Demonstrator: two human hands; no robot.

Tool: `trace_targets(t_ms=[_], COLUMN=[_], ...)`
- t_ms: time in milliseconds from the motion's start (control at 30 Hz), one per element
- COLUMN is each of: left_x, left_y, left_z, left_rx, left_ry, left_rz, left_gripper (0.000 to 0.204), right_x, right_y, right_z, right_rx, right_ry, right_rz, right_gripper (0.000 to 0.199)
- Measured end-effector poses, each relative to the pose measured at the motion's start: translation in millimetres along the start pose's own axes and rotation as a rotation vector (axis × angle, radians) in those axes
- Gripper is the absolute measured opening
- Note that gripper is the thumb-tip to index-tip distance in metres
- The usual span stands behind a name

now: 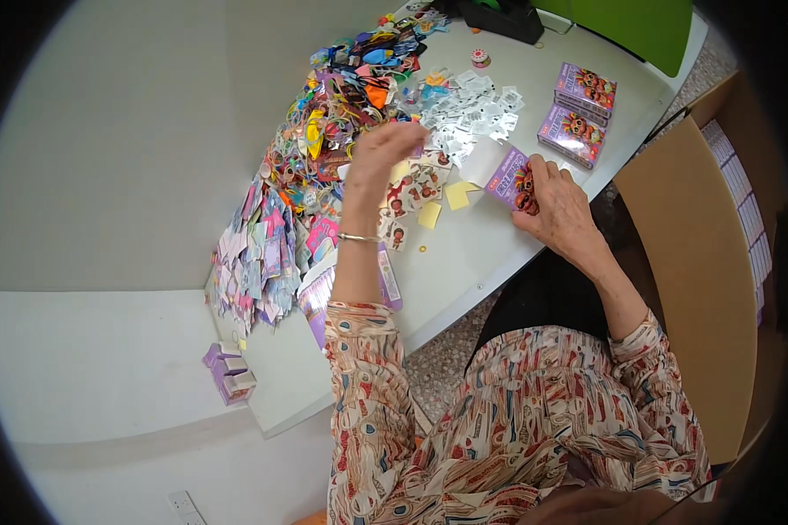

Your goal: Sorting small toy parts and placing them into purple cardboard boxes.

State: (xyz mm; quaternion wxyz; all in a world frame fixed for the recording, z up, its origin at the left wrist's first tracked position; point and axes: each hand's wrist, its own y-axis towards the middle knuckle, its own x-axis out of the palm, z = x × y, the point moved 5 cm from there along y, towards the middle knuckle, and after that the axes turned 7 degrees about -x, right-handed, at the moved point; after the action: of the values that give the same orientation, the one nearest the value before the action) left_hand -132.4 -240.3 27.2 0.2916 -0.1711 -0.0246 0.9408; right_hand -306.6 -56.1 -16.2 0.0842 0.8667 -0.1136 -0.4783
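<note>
My right hand [559,210] grips a small purple box [504,178] with a colourful character on its front, just above the table's near edge. A white flap sticks out from the box's left end. My left hand [385,156] is over the heap of small toys and trinkets [324,131], its fingers curled together; whatever they hold, if anything, is hidden. Beneath and beside that hand lie character sticker cards [422,185] and yellow paper squares [457,195]. Beyond them spreads a pile of small white packets [473,109].
Two stacks of purple boxes [573,136] stand at the right of the table. An open cardboard carton [687,262] holding rows of boxes is at my right. A pile of pastel packets [258,258] and flat purple cartons [318,302] lie left. A black tape dispenser [502,19] stands at the back.
</note>
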Motion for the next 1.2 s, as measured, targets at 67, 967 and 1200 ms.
trace_targets(t_ms=[67, 967, 1200], left_x=[-47.8, -105.8, -121.7], left_y=[12.3, -24.0, -46.4], left_z=[-23.3, -42.0, -50.4], left_rx=[-0.026, 0.082, -0.038], left_ry=[0.301, 0.051, -0.133], left_rz=[0.26, 0.454, 0.4], left_gripper=[0.023, 0.013, 0.015], right_x=[-1.8, 2.3, 2.8], right_y=[-0.2, 3.9, 3.3], right_z=[2.1, -5.0, -3.2], right_rx=[0.009, -0.013, -0.014], right_ry=[-0.002, -0.007, -0.01], right_rz=[0.022, -0.013, -0.002], right_gripper=[0.06, 0.062, 0.064])
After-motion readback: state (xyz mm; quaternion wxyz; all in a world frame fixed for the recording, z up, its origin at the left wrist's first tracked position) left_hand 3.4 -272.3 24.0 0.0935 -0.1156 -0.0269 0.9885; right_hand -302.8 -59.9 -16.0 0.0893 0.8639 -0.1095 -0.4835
